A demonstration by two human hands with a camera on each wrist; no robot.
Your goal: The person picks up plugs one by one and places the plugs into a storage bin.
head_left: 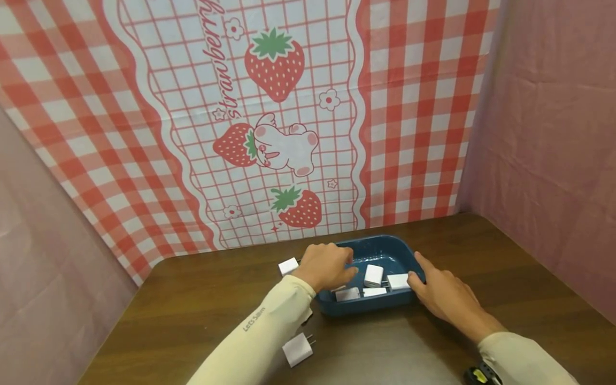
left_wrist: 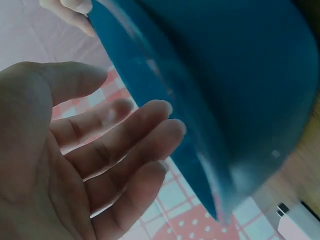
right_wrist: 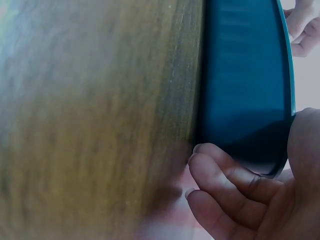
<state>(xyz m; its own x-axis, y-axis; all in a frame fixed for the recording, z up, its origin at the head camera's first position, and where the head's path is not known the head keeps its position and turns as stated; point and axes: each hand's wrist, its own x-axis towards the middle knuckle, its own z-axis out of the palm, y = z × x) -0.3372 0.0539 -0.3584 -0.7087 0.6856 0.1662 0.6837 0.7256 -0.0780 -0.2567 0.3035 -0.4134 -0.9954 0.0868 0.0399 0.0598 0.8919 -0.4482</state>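
Note:
A blue plastic bin (head_left: 370,307) stands on the table with several white charger plugs (head_left: 373,276) inside. My left hand (head_left: 329,266) hovers over the bin's left end. Its fingers (left_wrist: 145,125) are loosely bent and hold nothing in the left wrist view. With the thumb at the rim and fingers outside the wall, my right hand (head_left: 445,291) grips the bin's right end. The right wrist view shows the right fingers (right_wrist: 225,185) bent round the bin's corner. Part of the bin's left side is hidden behind my left hand.
On the wooden table (head_left: 202,310), one white charger plug (head_left: 287,266) lies left of the bin and another charger plug (head_left: 298,349) lies nearer me, its prongs pointing right. My left sleeve partly covers something small beside it. A strawberry-print cloth (head_left: 289,133) hangs behind the table.

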